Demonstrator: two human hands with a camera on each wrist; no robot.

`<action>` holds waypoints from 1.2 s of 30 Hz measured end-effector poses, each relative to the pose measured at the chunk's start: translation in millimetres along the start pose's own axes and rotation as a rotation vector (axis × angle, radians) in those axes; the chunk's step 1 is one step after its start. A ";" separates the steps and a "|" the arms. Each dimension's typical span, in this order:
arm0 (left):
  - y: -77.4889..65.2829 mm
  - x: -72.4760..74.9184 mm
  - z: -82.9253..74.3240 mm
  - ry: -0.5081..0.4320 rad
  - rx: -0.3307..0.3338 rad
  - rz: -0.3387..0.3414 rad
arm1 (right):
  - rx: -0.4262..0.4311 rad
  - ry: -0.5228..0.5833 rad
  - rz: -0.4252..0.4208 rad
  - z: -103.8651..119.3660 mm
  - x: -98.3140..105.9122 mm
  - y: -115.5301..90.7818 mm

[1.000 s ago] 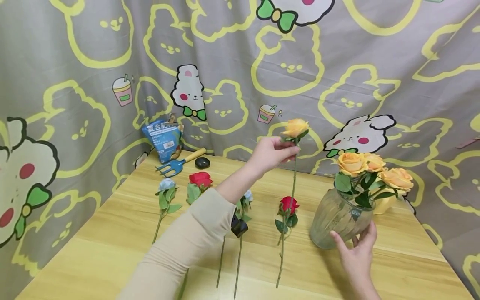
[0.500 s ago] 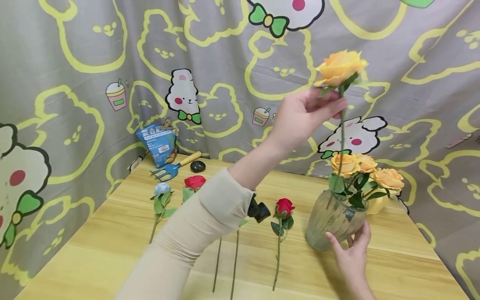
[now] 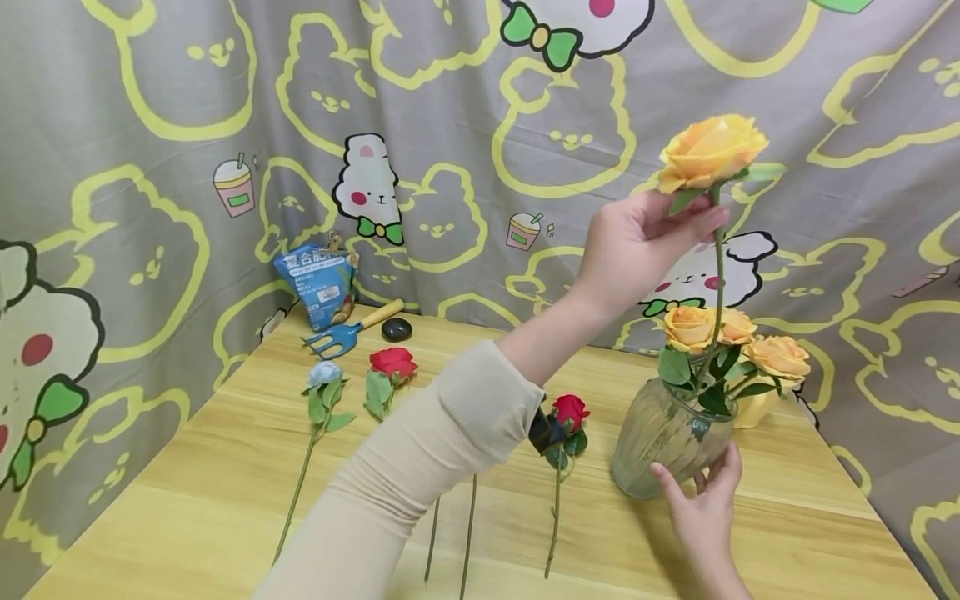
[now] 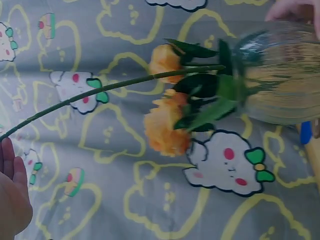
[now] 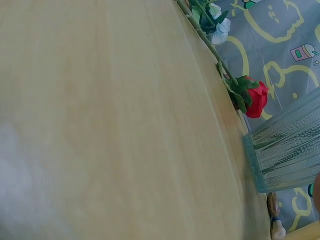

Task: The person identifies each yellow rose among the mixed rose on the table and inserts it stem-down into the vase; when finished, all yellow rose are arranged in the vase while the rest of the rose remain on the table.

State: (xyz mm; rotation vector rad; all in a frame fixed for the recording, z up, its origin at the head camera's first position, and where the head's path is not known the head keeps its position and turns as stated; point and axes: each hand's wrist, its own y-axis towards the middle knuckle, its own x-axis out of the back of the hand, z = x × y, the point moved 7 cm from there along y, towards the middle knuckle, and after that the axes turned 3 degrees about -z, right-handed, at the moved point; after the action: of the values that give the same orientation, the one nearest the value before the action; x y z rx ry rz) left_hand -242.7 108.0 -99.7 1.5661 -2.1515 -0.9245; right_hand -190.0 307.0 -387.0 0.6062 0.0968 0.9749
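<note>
In the head view my left hand (image 3: pixel 645 242) pinches a yellow rose (image 3: pixel 712 152) by its stem, just under the bloom. The stem (image 4: pixel 105 90) runs down among the other blooms to the vase mouth; leaves hide whether its end is inside. My right hand (image 3: pixel 705 508) grips the lower side of a ribbed glass vase (image 3: pixel 667 442). Several yellow-orange roses (image 3: pixel 780 357) with green leaves stand in the vase. Only a sliver of the right hand shows at the edge of the right wrist view, beside the vase (image 5: pixel 285 150).
On the wooden table (image 3: pixel 187 500) lie a red rose (image 3: pixel 572 412), another red rose (image 3: pixel 393 362) and a pale blue flower (image 3: pixel 325 373). Behind them are a blue hand fork (image 3: pixel 341 335), a black stone (image 3: pixel 397 330) and a blue bag (image 3: pixel 318 283). Something yellow (image 3: pixel 753 410) stands behind the vase.
My left hand has lifted the yellow rose up and to the right, from above the lying red rose to over the vase. The right hand keeps its hold on the vase.
</note>
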 end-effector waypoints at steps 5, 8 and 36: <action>-4.3 -3.0 37.4 0.077 0.063 0.039 | -0.002 -0.002 0.003 0.1 0.0 0.1; -6.2 -6.5 59.9 0.055 0.090 0.046 | -0.011 -0.007 0.003 -0.9 0.0 0.5; -49.6 -21.8 160.5 0.303 0.267 0.069 | 0.018 0.000 -0.012 -2.2 0.8 0.8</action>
State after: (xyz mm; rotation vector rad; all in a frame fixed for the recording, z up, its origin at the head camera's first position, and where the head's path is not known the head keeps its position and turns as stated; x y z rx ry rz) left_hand -295.4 168.8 -248.7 1.6171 -2.1555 -0.3589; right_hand -190.9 309.0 -388.2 0.6213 0.1087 0.9629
